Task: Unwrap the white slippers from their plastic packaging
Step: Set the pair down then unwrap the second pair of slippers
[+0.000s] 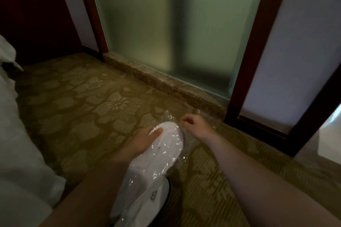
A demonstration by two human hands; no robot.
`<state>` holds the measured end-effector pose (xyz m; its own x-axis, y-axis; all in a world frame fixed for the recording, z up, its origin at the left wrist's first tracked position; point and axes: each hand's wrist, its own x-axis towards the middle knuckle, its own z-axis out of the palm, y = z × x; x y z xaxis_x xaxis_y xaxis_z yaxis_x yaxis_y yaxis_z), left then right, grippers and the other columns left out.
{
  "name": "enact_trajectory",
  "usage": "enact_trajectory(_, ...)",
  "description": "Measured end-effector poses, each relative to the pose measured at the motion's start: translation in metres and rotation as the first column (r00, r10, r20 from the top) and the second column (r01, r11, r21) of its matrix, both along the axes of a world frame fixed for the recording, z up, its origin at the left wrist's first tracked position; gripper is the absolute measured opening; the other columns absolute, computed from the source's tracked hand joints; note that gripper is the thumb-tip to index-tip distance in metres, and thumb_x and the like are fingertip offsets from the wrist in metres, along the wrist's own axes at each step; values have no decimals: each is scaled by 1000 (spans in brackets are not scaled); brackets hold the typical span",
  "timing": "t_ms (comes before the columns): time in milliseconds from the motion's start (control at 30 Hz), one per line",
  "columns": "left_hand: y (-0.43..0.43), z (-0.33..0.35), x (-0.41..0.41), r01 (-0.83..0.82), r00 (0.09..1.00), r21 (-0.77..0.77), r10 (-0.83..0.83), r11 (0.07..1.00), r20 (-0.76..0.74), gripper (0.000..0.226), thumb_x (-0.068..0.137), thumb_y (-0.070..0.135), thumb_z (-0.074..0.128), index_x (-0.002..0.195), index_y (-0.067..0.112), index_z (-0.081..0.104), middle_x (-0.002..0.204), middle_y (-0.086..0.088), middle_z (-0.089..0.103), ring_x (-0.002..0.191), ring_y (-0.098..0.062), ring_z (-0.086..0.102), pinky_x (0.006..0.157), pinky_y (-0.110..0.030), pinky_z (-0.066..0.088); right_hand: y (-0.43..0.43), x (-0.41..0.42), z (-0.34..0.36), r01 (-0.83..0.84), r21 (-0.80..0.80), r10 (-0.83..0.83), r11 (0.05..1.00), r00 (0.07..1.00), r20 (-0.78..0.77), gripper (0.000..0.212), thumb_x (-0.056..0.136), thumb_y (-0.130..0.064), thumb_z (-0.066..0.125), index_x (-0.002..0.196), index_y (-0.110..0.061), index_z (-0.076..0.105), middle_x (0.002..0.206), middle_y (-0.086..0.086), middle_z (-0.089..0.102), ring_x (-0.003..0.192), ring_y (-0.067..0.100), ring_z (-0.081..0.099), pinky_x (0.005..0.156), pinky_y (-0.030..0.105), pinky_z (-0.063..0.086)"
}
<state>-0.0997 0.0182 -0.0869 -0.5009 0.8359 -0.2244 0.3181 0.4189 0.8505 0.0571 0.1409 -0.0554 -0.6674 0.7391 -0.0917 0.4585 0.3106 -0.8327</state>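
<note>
The white slippers [156, 155] are held above the carpet at bottom centre, their toe end pointing away from me, still inside clear plastic packaging [171, 116]. My left hand [145, 138] grips the slippers from the left side, thumb on top near the toe. My right hand [195, 125] pinches the loose far end of the plastic just right of the toe, fingers closed on the film. The heel end reaches down between my forearms, where a dark edge and a grey logo show.
Patterned olive carpet [83, 108] covers the floor. A frosted glass panel [175, 29] in a dark wood frame stands ahead on a stone sill [158, 81]. White bedding [20, 153] fills the left edge. A doorway opening lies at far right.
</note>
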Motion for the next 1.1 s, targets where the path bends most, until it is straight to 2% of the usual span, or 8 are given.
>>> enact_trajectory(133, 1, -2, 2, 55, 997, -15, -56, 998, -47, 50, 88, 49, 52, 126, 17, 60, 125, -7, 65, 115, -25, 60, 105, -46, 44, 2, 3, -4, -7, -81, 11, 997, 999, 49, 27, 87, -23, 63, 111, -10, 62, 83, -5, 56, 78, 13, 55, 60, 20, 40)
enact_trajectory(233, 2, -3, 1, 63, 996, -18, -64, 998, -55, 56, 89, 49, 50, 131, 13, 56, 131, -9, 61, 121, -26, 56, 108, -47, 41, 4, 5, -4, 7, -61, -5, 998, 1000, 29, 5, 87, -16, 63, 86, -12, 66, 68, -5, 55, 62, 7, 50, 57, 21, 41)
enact_trajectory(400, 6, -5, 0, 57, 996, 14, -56, 998, -65, 52, 91, 45, 49, 131, 13, 56, 134, -9, 59, 122, -24, 55, 109, -45, 39, 5, 8, 3, 48, -53, -53, 997, 995, -88, 25, 89, -12, 60, 67, -25, 62, 67, -6, 59, 61, 8, 54, 58, 20, 41)
enact_trajectory(500, 9, -5, -1, 41, 998, 19, -40, 999, -50, 57, 91, 46, 48, 138, 13, 49, 142, -8, 52, 130, -25, 49, 113, -45, 35, 5, 8, 8, 70, -79, -81, 994, 986, -145, 21, 91, -11, 57, 72, -13, 67, 62, 0, 60, 58, 13, 55, 63, 25, 46)
enact_trajectory(733, 6, -5, -4, 60, 996, 8, -60, 998, -68, 59, 91, 48, 48, 139, 14, 48, 142, -10, 51, 131, -27, 48, 113, -46, 35, 4, 18, 23, 67, -347, -131, 935, 978, -164, 26, 97, -18, 47, 82, -9, 67, 49, 2, 64, 40, 9, 62, 44, 19, 53)
enact_trajectory(933, -1, -3, -2, 150, 979, 39, -143, 988, -143, 43, 96, 43, 39, 115, 12, 61, 118, -14, 64, 115, -31, 58, 103, -43, 43, 2, 25, 15, 13, -480, -40, 877, 998, -45, 11, 88, -6, 60, 83, -16, 61, 78, 7, 60, 30, 3, 50, 34, 15, 43)
enact_trajectory(1000, -3, -2, -3, 156, 974, 44, -146, 987, -175, 37, 96, 46, 36, 107, 23, 62, 107, -6, 65, 108, -26, 60, 101, -44, 45, 4, 25, 13, 10, -427, -14, 904, 1000, -6, 11, 81, -10, 70, 89, -15, 64, 78, 4, 57, 40, 4, 53, 35, 14, 43)
enact_trajectory(1100, -5, 0, -3, 180, 956, 52, -163, 982, -245, 37, 92, 54, 31, 95, 32, 61, 97, 2, 65, 97, -21, 61, 93, -41, 49, 3, 26, 17, -62, -331, 108, 942, 987, 122, 38, 72, -29, 78, 107, -16, 67, 86, 0, 62, 66, 10, 58, 43, 17, 47)
